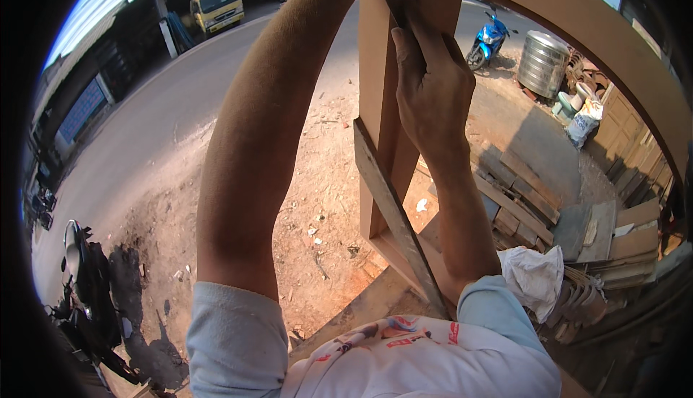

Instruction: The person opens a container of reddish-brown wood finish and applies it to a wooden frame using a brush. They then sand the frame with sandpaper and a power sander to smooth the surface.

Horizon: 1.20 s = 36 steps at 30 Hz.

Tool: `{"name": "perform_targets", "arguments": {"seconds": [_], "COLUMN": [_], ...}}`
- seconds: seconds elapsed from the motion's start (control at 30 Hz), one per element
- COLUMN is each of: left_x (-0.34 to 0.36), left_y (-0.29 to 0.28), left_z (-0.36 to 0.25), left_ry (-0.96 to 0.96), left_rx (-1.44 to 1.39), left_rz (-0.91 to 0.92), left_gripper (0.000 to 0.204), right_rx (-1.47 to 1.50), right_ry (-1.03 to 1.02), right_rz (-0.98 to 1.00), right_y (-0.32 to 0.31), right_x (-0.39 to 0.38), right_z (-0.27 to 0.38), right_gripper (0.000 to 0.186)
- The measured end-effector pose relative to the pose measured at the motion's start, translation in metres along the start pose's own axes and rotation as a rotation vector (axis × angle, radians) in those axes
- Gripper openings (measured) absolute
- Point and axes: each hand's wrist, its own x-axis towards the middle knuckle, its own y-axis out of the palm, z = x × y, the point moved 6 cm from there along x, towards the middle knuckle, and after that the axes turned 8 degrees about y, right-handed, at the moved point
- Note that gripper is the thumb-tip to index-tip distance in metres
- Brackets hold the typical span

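Note:
A brown wooden frame (374, 181) stands upright before me, its top rail (556, 1) curving across the upper right through the lens. My right hand (435, 94) is raised against the inner side of the upright post. Its fingers are closed on a thin dark flat piece (394, 6), pressed to the wood; its exact kind I cannot make out. My left arm (253, 131) reaches up to the top of the frame, and the hand lies beyond the picture's upper edge. A rough wooden strip (397, 214) slants from the post down toward my chest.
Planks and boards (516, 188) lie at the right, near a white sack (533, 279). Farther back are a steel tank (543, 64), a filled bag (585, 122) and a blue motorbike (489, 39). A dark motorbike (83, 290) stands left; a yellow truck (218, 8) is across the road.

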Motion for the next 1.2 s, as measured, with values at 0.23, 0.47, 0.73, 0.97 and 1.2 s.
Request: {"name": "perform_targets", "arguments": {"seconds": [0.23,0.47,0.73,0.97,1.2], "left_x": [-0.004,-0.004,-0.002,-0.002,0.004], "left_y": [0.002,0.002,0.001,0.0,0.003], "left_z": [0.002,0.001,0.001,0.001,-0.001], "left_ry": [-0.043,-0.023,0.021,0.021,0.394], "left_rx": [-0.049,-0.066,-0.029,-0.036,0.281], "left_rz": [-0.024,-0.002,0.002,-0.001,0.083], "left_gripper": [0.044,0.045,0.045,0.043,0.033], "right_rx": [-0.045,0.008,-0.005,0.01,0.006], "right_ry": [-0.037,-0.001,-0.014,-0.028,-0.024], "right_rz": [-0.029,0.009,0.003,0.004,0.022], "right_y": [0.003,0.003,0.003,0.004,0.005], "right_x": [0.003,0.004,0.005,0.012,0.014], "right_z": [-0.004,0.001,0.002,-0.002,-0.001], "right_gripper": [0.026,0.026,0.028,0.03,0.03]}}
